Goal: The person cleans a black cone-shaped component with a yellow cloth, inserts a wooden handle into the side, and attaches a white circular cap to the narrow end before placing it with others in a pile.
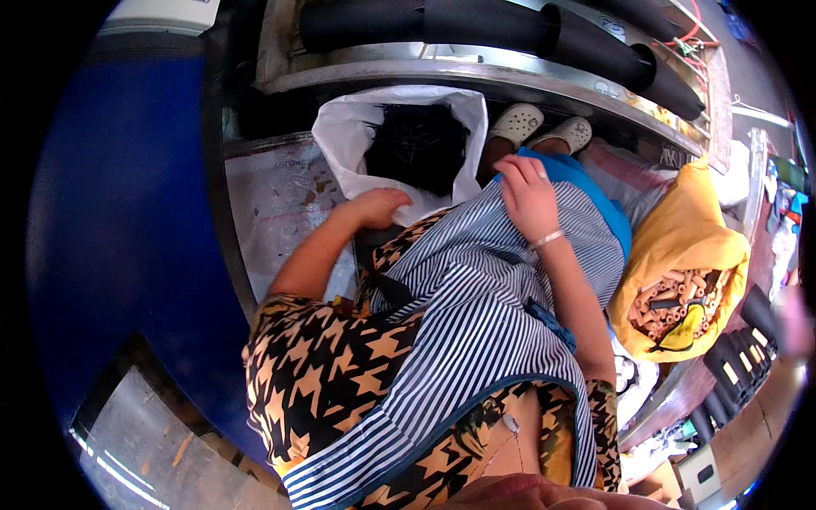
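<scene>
My left hand (380, 206) rests with curled fingers on the lower edge of a white plastic bag (348, 136) that holds dark tangled material (418, 144). My right hand (527, 197) lies flat on the blue-and-white striped apron (476, 297) over my lap, near its blue hem; a thin bracelet circles the wrist. Nothing shows in the right hand. Beyond the apron my two feet in white clogs (544, 127) point toward a metal frame.
A yellow sack (688, 246) full of several short tan tubes sits at my right. Long black foam tubes (476, 25) lie on a metal rack at the top. More black tubes (739, 357) stand lower right. A blue wall or drum (119, 221) fills the left.
</scene>
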A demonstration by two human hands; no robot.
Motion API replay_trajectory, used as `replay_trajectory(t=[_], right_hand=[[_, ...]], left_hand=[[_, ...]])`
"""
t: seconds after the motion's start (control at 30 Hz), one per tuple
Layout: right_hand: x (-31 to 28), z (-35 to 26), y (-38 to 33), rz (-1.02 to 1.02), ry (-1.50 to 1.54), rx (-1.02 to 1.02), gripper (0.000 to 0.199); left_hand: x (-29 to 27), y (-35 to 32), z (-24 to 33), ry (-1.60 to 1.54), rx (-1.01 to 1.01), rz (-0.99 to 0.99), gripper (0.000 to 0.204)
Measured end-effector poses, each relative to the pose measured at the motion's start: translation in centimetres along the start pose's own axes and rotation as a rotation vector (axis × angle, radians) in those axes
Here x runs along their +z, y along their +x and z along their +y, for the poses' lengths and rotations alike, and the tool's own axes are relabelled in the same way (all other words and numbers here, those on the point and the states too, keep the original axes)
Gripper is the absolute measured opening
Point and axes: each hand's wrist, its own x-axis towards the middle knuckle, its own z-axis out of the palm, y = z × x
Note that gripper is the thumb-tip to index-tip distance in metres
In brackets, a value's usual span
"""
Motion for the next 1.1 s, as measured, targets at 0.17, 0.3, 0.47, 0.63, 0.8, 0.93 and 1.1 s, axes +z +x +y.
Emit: replay_trajectory(t=[0.17, 0.3, 0.47, 0.63, 0.8, 0.93, 1.1], right_hand=[[7.0, 2.5, 4.8, -0.889, -0.066, 0.145, 0.031], [9.5, 2.5, 4.7, -0.908, -0.304, 0.237, 0.031], [9.2, 3.2, 6.8, -0.544, -0.302, 0.307, 0.037], [9.6, 4.2, 6.5, -0.542, 0.146, 0.374, 0.027], [9.8, 3.7, 8.0, -0.164, 0.181, 0.484, 0.018], [10.2, 3.6, 8.9, 0.013, 0.166, 0.490, 0.015], [11.8, 6.3, 7.4, -0.264, 0.210, 0.439, 0.021]], left_hand=[[3.2, 1.3, 2.3, 0.342, -0.047, 0.029, 0.038], [4.0, 1.1, -1.2, 0.209, -0.434, 0.038, 0.031], [0.4, -1.4, -4.3, 0.019, -0.849, 0.411, 0.019], [-2.7, -0.6, -5.5, 0.157, -0.837, 0.506, 0.023], [-3.8, -0.6, -3.8, 0.239, -0.728, 0.738, 0.025], [-4.8, 0.1, -3.2, 0.336, -0.703, 0.825, 0.025], [2.6, -1.3, -6.6, 0.235, -1.031, 0.392, 0.019]])
